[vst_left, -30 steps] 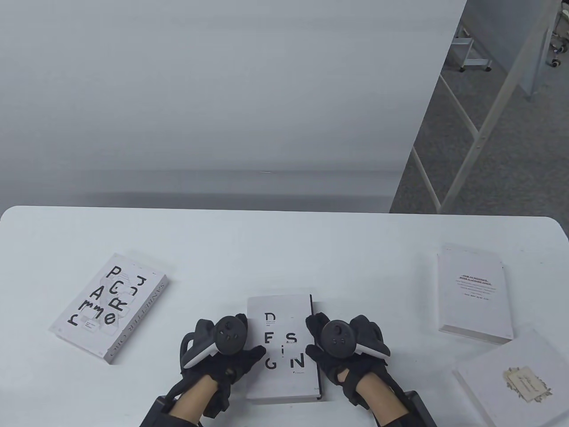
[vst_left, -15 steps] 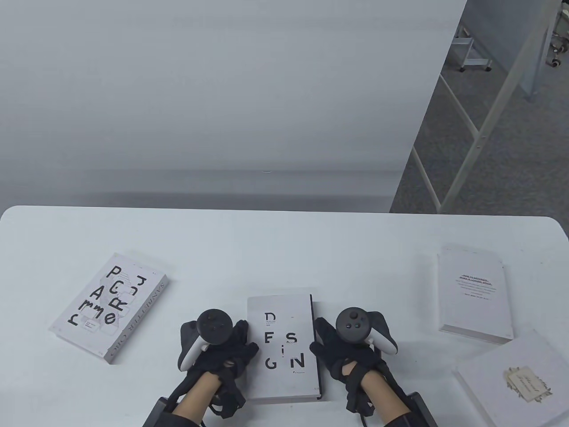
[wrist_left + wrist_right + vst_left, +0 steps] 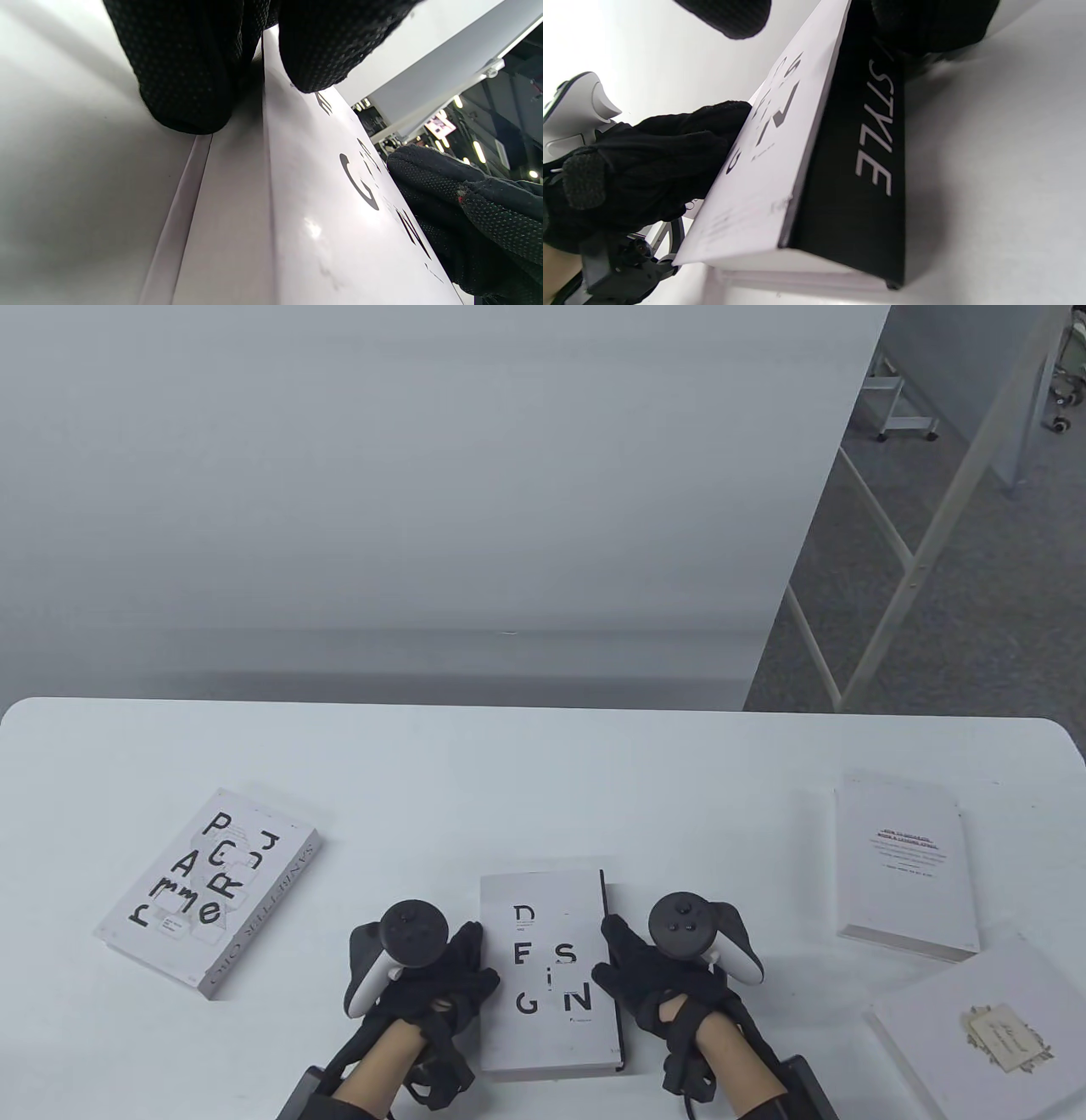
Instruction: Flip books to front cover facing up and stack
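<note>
A white book lettered DESIGN (image 3: 551, 976), black spine on its right, lies cover up at the table's near middle. My left hand (image 3: 477, 960) grips its left edge, fingers (image 3: 186, 84) against the side and thumb on the cover. My right hand (image 3: 604, 952) grips the black spine (image 3: 865, 161), which reads STYLE, with fingers (image 3: 925, 25) on it. I cannot tell if the book is off the table. A book with scattered black letters (image 3: 208, 891) lies at the left. Two white books lie at the right, one with small red text (image 3: 904, 865), one with a decorative label (image 3: 967, 1035).
The white table (image 3: 543, 780) ends at a grey wall behind. Its right edge borders an aisle with metal frames (image 3: 899, 560). The label book sits close to the near right corner.
Both hands turned from lying over the DESIGN book's sides to gripping its edges. The book has shifted slightly to the right and toward me.
</note>
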`<state>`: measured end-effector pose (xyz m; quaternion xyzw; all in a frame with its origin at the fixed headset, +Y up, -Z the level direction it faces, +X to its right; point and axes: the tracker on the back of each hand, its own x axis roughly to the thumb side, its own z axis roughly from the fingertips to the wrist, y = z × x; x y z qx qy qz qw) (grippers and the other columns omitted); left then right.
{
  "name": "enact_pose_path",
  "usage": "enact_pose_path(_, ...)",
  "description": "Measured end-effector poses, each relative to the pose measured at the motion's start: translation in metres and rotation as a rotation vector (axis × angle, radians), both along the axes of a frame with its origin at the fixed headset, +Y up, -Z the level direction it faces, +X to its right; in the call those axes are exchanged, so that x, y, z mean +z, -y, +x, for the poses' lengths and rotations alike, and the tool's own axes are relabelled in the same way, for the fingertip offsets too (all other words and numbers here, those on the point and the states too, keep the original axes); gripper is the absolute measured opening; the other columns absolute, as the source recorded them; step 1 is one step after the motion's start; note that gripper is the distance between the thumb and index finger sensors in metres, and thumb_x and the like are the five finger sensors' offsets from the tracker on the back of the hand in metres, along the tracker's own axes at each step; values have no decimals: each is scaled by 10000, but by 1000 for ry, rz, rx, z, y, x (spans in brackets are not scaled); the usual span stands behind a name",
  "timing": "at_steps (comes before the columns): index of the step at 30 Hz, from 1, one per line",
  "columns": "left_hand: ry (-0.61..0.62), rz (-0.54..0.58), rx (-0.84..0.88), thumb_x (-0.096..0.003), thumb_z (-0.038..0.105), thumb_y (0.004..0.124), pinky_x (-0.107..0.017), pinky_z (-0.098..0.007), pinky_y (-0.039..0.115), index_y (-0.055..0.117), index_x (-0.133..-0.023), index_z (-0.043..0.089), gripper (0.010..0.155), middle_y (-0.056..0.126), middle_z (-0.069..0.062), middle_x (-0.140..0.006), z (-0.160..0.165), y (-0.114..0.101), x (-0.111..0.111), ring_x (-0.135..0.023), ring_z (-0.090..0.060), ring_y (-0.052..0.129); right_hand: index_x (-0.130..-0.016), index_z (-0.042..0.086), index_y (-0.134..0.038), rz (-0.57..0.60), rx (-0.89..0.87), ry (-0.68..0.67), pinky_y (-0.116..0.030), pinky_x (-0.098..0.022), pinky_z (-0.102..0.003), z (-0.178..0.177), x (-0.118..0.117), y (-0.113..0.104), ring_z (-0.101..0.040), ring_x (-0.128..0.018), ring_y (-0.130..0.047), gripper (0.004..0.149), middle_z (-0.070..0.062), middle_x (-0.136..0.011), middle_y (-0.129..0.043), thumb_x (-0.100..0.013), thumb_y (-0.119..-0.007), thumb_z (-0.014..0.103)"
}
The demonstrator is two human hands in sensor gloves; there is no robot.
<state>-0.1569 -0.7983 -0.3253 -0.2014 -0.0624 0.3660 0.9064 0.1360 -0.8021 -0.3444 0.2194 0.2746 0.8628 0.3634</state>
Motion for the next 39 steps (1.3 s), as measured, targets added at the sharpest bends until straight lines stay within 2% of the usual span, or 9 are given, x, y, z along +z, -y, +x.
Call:
enact_pose_path(7,13,-2,-23,-471,271,784,-408,-265,941,471,-1012,-32,694,720,-288,-905,1,1,-1,-716,-351,937,-1014,28,-327,28,-41,-16,-640,-601,-580,0,5,-5,-571,-845,-607,636,-453,-944,-343,-532,-625,317)
enact_pose_path(13,39,-34,3,-480,268,762,-402,-273,938,446,-1008,-44,691,721,-293,-905,-6,2,-2,-713,-339,945,-1006,75,-453,226,-16,-22,-676,-579,-572,-5,13,-24,-550,-833,-655,582,-419,-951,-410,-496,-668,259)
enact_pose_path(20,17,-61,30,-485,265,748,-393,-282,936,451,-1008,-43,675,727,-290,-906,-13,4,-3,-702,-321,965,-993,122,-544,359,-89,-5,-676,-574,-572,-10,21,-37,-545,-824,-653,543,-375,-971,-443,-481,-680,242)
enact_pose_path(23,18,-68,26,-485,267,746,-381,-282,939,463,-1007,-36,666,742,-274,-904,-16,4,-4,-680,-310,986,-986,149,-566,433,-65,-19,-675,-576,-573,-14,25,-40,-540,-827,-653,538,-357,-977,-454,-465,-691,201)
enact_pose_path(26,11,-70,18,-487,266,742,-353,-270,946,472,-1007,-27,655,752,-266,-901,-17,5,-4,-637,-299,1016,-967,233,-607,463,-27,-39,-666,-579,-578,-18,28,-43,-525,-842,-638,542,-330,-982,-445,-440,-709,158)
enact_pose_path(29,22,-77,3,-487,274,743,-329,-256,950,484,-1007,-12,647,766,-251,-896,-19,4,-5,-600,-280,1037,-958,279,-602,482,2,-59,-659,-589,-578,-20,30,-45,-512,-855,-633,577,-300,-988,-440,-419,-727,115)
enact_pose_path(33,16,-81,1,-488,274,741,-316,-252,951,489,-1009,-6,643,772,-243,-895,-20,4,-4,-584,-273,1044,-970,295,-536,567,75,-104,-641,-599,-585,-27,36,-46,-519,-865,-607,653,-300,-993,-400,-392,-738,67)
enact_pose_path(39,5,-86,1,-482,269,751,-301,-248,956,510,-1003,-3,635,789,-237,-884,-22,3,-5,-564,-268,1057,-998,279,-382,718,189,-179,-614,-619,-593,-40,45,-46,-537,-884,-564,769,-322,-1006,-324,-377,-786,74)
